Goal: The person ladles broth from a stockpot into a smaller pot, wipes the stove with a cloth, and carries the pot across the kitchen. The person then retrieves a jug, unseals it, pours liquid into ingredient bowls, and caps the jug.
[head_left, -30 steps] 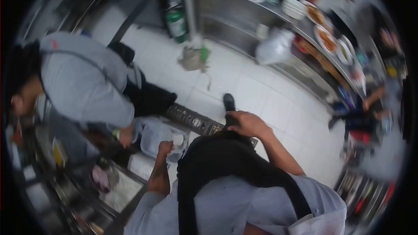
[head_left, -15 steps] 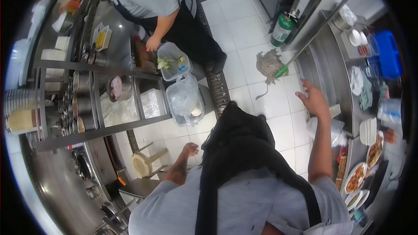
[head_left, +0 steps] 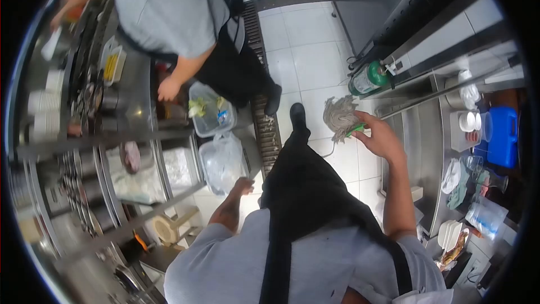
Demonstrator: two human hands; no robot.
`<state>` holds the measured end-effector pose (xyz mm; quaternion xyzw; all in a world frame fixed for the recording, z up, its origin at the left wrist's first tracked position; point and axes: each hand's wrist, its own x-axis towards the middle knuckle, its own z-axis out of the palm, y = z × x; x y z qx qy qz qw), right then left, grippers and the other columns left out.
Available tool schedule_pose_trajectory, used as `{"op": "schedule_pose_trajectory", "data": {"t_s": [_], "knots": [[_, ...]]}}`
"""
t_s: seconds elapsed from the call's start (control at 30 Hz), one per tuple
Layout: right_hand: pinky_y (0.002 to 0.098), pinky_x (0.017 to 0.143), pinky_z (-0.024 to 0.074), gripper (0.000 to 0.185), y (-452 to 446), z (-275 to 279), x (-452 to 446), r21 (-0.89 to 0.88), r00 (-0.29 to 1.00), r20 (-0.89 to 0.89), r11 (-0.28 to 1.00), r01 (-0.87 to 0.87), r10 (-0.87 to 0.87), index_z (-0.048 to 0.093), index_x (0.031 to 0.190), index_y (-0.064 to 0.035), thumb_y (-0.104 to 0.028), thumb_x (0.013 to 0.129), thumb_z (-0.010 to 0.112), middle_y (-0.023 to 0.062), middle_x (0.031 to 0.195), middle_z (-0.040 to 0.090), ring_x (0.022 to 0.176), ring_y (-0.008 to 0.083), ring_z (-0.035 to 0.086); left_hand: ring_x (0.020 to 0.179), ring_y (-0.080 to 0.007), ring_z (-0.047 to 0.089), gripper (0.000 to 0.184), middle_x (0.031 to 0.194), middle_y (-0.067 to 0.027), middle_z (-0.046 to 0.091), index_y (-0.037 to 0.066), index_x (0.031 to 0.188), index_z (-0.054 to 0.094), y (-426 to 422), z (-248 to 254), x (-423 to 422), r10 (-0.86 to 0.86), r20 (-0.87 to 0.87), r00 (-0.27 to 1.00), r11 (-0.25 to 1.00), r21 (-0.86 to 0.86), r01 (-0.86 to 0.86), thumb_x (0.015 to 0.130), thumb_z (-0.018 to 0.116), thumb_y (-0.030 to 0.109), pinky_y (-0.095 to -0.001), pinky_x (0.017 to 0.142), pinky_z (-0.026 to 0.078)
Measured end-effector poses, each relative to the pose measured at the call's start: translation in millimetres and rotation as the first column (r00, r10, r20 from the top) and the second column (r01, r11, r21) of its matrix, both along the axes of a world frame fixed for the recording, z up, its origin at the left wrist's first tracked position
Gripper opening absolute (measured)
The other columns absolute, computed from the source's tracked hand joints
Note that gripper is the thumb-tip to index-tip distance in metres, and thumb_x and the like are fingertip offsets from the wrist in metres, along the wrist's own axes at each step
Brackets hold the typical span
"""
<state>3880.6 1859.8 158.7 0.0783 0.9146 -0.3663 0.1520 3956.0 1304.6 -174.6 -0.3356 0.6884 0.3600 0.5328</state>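
My right hand (head_left: 383, 139) is held out with fingers curved and apart. In the view it overlaps the green clamp (head_left: 355, 129) of a mop; I see no grip on it. The grey mop head (head_left: 339, 117) rests on the floor, and its handle (head_left: 433, 97) slants up to the right. My left hand (head_left: 242, 186) hangs at my side, fingers loosely curled, with nothing visible in it. Close by it is a clear tub lined with a plastic bag (head_left: 222, 163). Behind that stands another clear tub (head_left: 214, 129) with leafy scraps.
A co-worker (head_left: 169, 17) stands at the steel counter on the left. A floor drain grate (head_left: 264, 79) runs along the tiles. A green gas cylinder (head_left: 368, 79) stands ahead right, near shelving with a blue jug (head_left: 502, 136). A cream stool (head_left: 167, 229) is at lower left.
I have stepped forward and my view has shifted. The mop and cylinder appear closer, and my right hand now overlaps the mop's clamp. The dishes at right have slid back in view.
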Motion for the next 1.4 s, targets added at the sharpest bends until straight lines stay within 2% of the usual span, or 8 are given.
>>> {"op": "schedule_pose_trajectory", "data": {"t_s": [0.07, 0.2, 0.27, 0.3, 0.7, 0.9, 1.03, 1.4], "knots": [[0.0441, 0.093, 0.0519, 0.061, 21, -16, -41, 0.137, 0.999, 0.036, 0.991, 0.009, -0.014, 0.056, 0.138, -0.0064, -0.032, 0.086, 0.076, 0.0213, 0.126, 0.066, 0.108, 0.0380, 0.067, 0.083, -0.0333, 0.070, 0.025, 0.088, -0.0168, 0.070, 0.008, 0.105, 0.067, 28, -60, -97, -0.366, -0.234, 0.901, 0.916, 0.078, 0.392, 0.090, 0.061, 0.028, -0.0475, 0.065, 0.053], [0.0443, 0.099, 0.0494, 0.062, 38, -4, -127, 0.185, 0.984, 0.171, 0.982, 0.020, -0.052, 0.054, 0.139, -0.0046, -0.032, 0.087, 0.074, 0.0213, 0.126, 0.065, 0.116, 0.0388, 0.062, 0.101, -0.0395, 0.067, 0.037, 0.109, -0.0186, 0.071, 0.003, 0.109, 0.071, 178, -28, -337, -0.803, -0.462, -0.376, -0.110, -0.506, 0.856, 0.087, 0.061, 0.032, -0.0477, 0.086, 0.054], [0.0433, 0.105, 0.0457, 0.062, 36, 0, -166, 0.031, 0.987, 0.137, 0.996, 0.081, -0.085, 0.054, 0.139, -0.0039, -0.032, 0.088, 0.074, 0.0218, 0.129, 0.063, 0.124, 0.0385, 0.057, 0.102, -0.0435, 0.064, 0.041, 0.105, -0.0224, 0.071, 0.001, 0.092, 0.072, 240, -61, -437, -0.508, -0.761, 0.403, 0.701, -0.093, 0.707, 0.096, 0.054, 0.037, -0.0511, 0.091, 0.051], [0.0433, 0.105, 0.0457, 0.062, 32, 1, -186, 0.031, 0.989, 0.121, 0.996, 0.086, -0.090, 0.054, 0.139, -0.0039, -0.032, 0.088, 0.074, 0.0218, 0.129, 0.063, 0.124, 0.0385, 0.057, 0.103, -0.0427, 0.065, 0.040, 0.103, -0.0238, 0.070, 0.000, 0.089, 0.073, 279, -5, -489, -0.644, -0.765, 0.007, 0.502, -0.416, 0.758, 0.094, 0.056, 0.036, -0.0493, 0.093, 0.051], [0.0448, 0.107, 0.0453, 0.062, 108, 1, -536, -0.021, 0.999, 0.043, 1.000, -0.023, 0.023, 0.052, 0.142, -0.0095, -0.037, 0.090, 0.071, 0.0195, 0.142, 0.053, 0.126, 0.0399, 0.056, 0.094, -0.0434, 0.069, 0.042, 0.095, -0.0221, 0.073, 0.003, 0.093, 0.076, 484, 91, -874, -0.673, -0.739, -0.032, 0.531, -0.513, 0.674, 0.090, 0.061, 0.042, -0.0503, 0.087, 0.054], [0.0447, 0.105, 0.0463, 0.058, 203, 26, -743, 0.093, 0.990, 0.129, 0.993, -0.070, 0.058, 0.055, 0.140, -0.0080, -0.034, 0.091, 0.071, 0.0201, 0.135, 0.061, 0.124, 0.0389, 0.058, 0.071, -0.0206, 0.071, 0.037, 0.082, -0.0129, 0.075, -0.002, 0.093, 0.075, 395, 64, -952, -0.173, -0.669, 0.723, 0.983, -0.076, 0.165, 0.096, 0.059, 0.032, -0.0348, 0.067, 0.056], [0.0442, 0.100, 0.0496, 0.055, 241, 41, -874, 0.145, 0.986, -0.002, 0.975, -0.166, 0.168, 0.057, 0.138, -0.0065, -0.032, 0.091, 0.071, 0.0202, 0.132, 0.063, 0.118, 0.0382, 0.062, 0.092, -0.0373, 0.072, 0.029, 0.094, -0.0199, 0.074, 0.006, 0.097, 0.076, 294, -95, -893, -0.447, -0.651, 0.614, 0.864, -0.135, 0.485, 0.088, 0.061, 0.029, -0.0488, 0.086, 0.056], [0.0413, 0.094, 0.0523, 0.057, 234, 35, -1258, 0.130, 0.933, 0.028, 0.924, -0.358, 0.358, 0.055, 0.140, -0.0064, -0.031, 0.091, 0.072, 0.0204, 0.129, 0.065, 0.111, 0.0349, 0.067, 0.098, -0.0416, 0.069, 0.042, 0.100, -0.0263, 0.071, 0.002, 0.105, 0.072, 381, -32, -898, -0.197, -0.442, 0.875, 0.961, 0.090, 0.262, 0.078, 0.073, 0.034, -0.0483, 0.083, 0.053]]}}
